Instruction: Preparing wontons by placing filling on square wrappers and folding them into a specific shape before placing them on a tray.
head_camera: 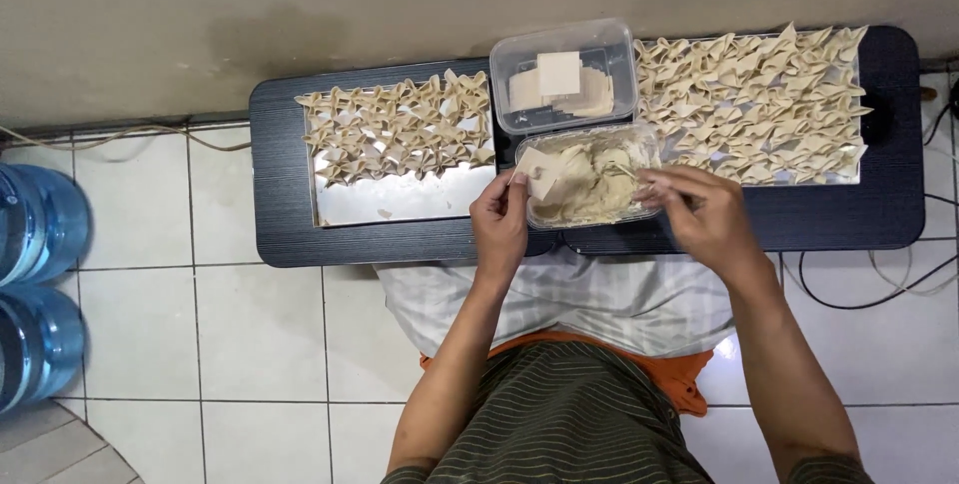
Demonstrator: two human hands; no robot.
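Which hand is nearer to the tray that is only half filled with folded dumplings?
Left. The left hand is beside the half-filled tray; the right hand lies past the filling tub.

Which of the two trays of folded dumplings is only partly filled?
The left tray: its near strip is bare metal, while the right tray is covered with folded dumplings nearly edge to edge.

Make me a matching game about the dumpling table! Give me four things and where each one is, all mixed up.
Things:
1. left tray
2. right tray
3. wrapper tub
4. filling tub

Places or states:
a. packed full of folded dumplings
b. half filled, bare metal in front
c. nearest the hands, holds pale paste
d. by the wall, holds flat squares

Pairs: 1-b, 2-a, 3-d, 4-c
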